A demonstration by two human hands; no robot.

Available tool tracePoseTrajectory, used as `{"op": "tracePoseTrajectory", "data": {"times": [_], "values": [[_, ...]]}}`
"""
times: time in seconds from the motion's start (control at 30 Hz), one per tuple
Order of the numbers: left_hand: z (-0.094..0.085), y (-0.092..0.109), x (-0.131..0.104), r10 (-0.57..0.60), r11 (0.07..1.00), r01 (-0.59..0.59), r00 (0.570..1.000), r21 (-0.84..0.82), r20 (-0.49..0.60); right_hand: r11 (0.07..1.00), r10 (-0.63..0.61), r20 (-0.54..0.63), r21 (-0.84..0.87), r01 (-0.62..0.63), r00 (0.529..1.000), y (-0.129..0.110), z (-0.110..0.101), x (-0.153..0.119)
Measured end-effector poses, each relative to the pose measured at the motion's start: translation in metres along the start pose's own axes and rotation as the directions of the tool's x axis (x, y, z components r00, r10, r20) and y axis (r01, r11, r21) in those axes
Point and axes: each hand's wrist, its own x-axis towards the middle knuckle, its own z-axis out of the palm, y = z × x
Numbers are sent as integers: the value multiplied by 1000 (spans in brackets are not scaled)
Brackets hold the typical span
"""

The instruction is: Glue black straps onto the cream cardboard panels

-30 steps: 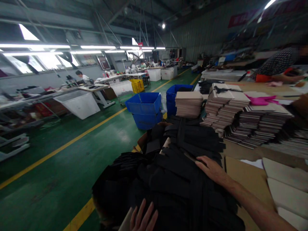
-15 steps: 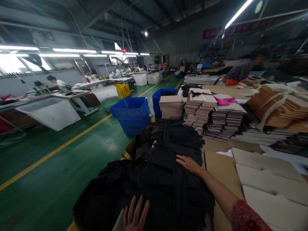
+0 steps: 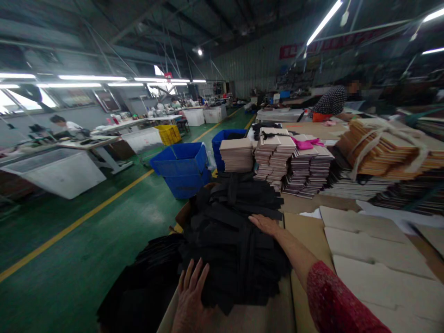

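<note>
A large heap of flat black fabric strips [image 3: 222, 231] lies in front of me, gathered in bundles with bands across them. At the near left edge of this heap is my left hand [image 3: 190, 291], its fingers spread and touching the black pieces. My right hand [image 3: 265, 225] rests on the right side of the heap with fingers stretched out, palm down. Neither hand is closed round anything. More black pieces [image 3: 138, 282] hang or lie lower at the left.
Cut beige boards [image 3: 374, 263] lie in overlapping rows on the right. Behind them stand board stacks [image 3: 272, 152] and a tied orange-brown bundle [image 3: 378, 148]. Blue bins [image 3: 180, 169] stand on the green floor [image 3: 121, 240]. Another person [image 3: 329, 101] bends over a table.
The view has swung slightly right. My left hand has moved forward with the near edge of the black heap, uncovering brown board below it. My right hand stays on the heap.
</note>
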Motion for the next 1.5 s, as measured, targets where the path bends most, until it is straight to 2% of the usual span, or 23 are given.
{"op": "tracePoseTrajectory", "data": {"times": [0.1, 0.17, 0.23, 0.33, 0.4, 0.47, 0.53, 0.6, 0.67, 0.73, 0.83, 0.93, 1.03, 1.17, 1.27, 1.4, 1.5], "values": [[1, -1, 1, 10, 1000, -10, 1000, -22, -22, 1000, -7, -79, 21, 9, 997, 5, -15, -25], [0, 1, 2, -15, 999, 16, 1000, -47, 7, 999, 23, -147, 43, -17, 989, 11, -25, -57], [-3, 6, 4, -40, 996, 45, 997, -75, 63, 994, 86, -196, 77, -72, 977, 16, -29, -103], [-11, 13, 10, -74, 991, 89, 987, -101, 144, 974, 194, -188, 151, -167, 963, 18, -21, -197], [-19, 14, 15, -75, 988, 101, 973, -113, 219, 951, 270, -148, 196, -240, 951, 14, -4, -268], [-31, 11, 17, -30, 987, 74, 956, -141, 292, 912, 366, -100, 239, -335, 925, 4, 23, -338], [-45, 7, 10, 7, 983, 48, 955, -176, 297, 799, 524, -27, 360, -481, 851, -9, 56, -399], [-61, 6, -14, 0, 973, 58, 968, -223, 252, 692, 601, 82, 445, -569, 795, -26, 90, -446], [-77, 12, -54, -32, 955, 94, 976, -283, 217, 614, 649, 102, 515, -598, 754, -46, 120, -474], [-94, 24, -106, -54, 939, 129, 970, -319, 235, 614, 679, 14, 536, -579, 734, -67, 143, -486], [-118, 48, -182, -43, 942, 155, 936, -298, 348, 721, 644, -192, 474, -505, 740, -94, 169, -480], [-131, 61, -227, 30, 953, 98, 910, -286, 413, 784, 613, -311, 356, -509, 727, -111, 188, -468], [-133, 54, -240, 75, 965, 43, 901, -259, 427, 794, 608, -371, 284, -537, 702, -124, 205, -466], [-127, 30, -239, 138, 969, -37, 900, -244, 413, 826, 563, -407, 288, -484, 719, -135, 219, -469], [-125, 20, -240, 187, 963, -96, 912, -251, 365, 829, 557, -410, 315, -461, 722, -138, 217, -469], [-125, 21, -239, 206, 960, -127, 923, -248, 325, 787, 612, -409, 398, -471, 677, -138, 208, -467], [-127, 23, -237, 206, 961, -132, 929, -244, 308, 767, 621, -359, 465, -443, 697, -139, 205, -467]]}}
